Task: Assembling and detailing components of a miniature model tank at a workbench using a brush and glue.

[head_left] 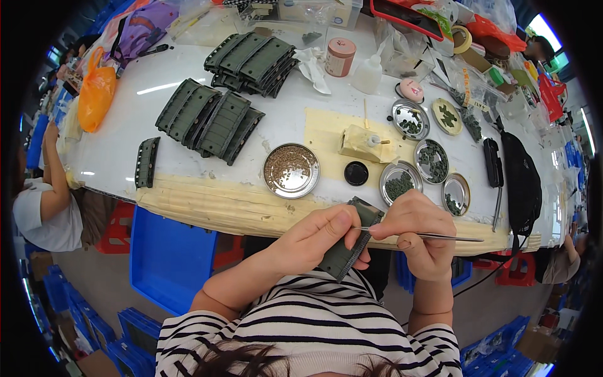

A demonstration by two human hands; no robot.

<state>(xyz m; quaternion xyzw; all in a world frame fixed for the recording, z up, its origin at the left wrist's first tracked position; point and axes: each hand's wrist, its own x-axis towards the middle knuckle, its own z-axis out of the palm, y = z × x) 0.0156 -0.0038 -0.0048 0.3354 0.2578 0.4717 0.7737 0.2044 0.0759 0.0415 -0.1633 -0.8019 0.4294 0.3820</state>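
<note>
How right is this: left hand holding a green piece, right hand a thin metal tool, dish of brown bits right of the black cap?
One slip: the dish of brown bits sits left of the black cap, as the head view shows. The left hand does hold the green piece, the right hand the thin metal tool.

And here are the two hands, face to face, the fingertips of one just beside those of the other! The left hand (317,235) is closed in a grip, thumb (340,221) laid along the top, other fingertips curling out beneath it. Across from that grip, the right hand (424,226) is in a pinch, index finger (386,227) stretched toward the left fingers, thumb (409,246) bent below it. Left forearm (239,286) slants up to its grip from the lower left; right forearm (433,301) stands nearly upright beneath its own.
</note>
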